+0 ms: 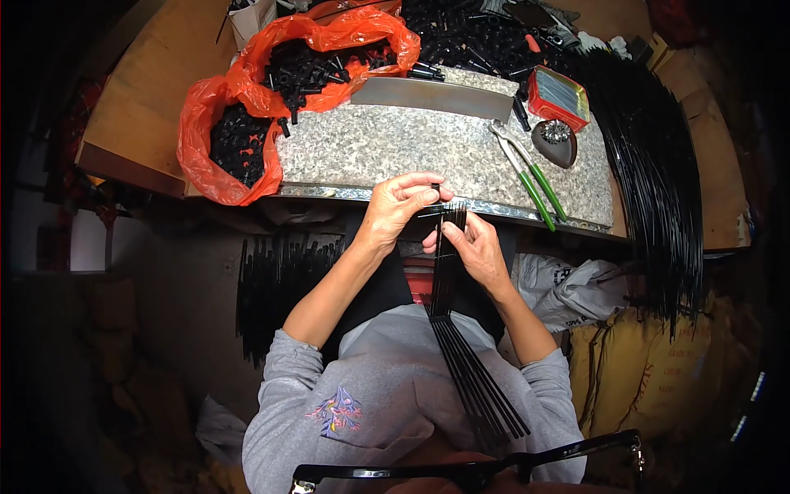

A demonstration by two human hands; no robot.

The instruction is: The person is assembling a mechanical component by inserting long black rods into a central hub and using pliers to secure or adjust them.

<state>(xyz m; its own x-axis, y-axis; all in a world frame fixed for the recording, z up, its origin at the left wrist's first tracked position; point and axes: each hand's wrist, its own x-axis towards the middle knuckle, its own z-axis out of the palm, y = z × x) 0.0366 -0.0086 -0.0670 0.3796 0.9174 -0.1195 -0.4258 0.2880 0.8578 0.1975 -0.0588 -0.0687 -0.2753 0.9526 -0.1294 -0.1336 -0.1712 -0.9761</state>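
In front of my body, at the slab's near edge, both hands work on a bundle of thin black ribs (477,375), like those of an umbrella frame. The ribs are hinged partway down and fan out over my grey sweatshirt. My left hand (385,212) is closed, thumb and fingers pinching a small black part at the bundle's top end. My right hand (479,253) is closed around the upper ribs, just below the left fingertips. Fingers hide the exact joint between part and ribs. Green-handled pliers (531,177) lie on the slab, beyond my right hand.
On the speckled stone slab (354,152) stand a metal strip (432,97), a dark dish of small metal bits (554,146) and a red box of thin pins (559,97). Orange bags (193,123) hold black plastic parts. Long black rods (650,156) overhang the right side; more ribs (280,284) hang left.
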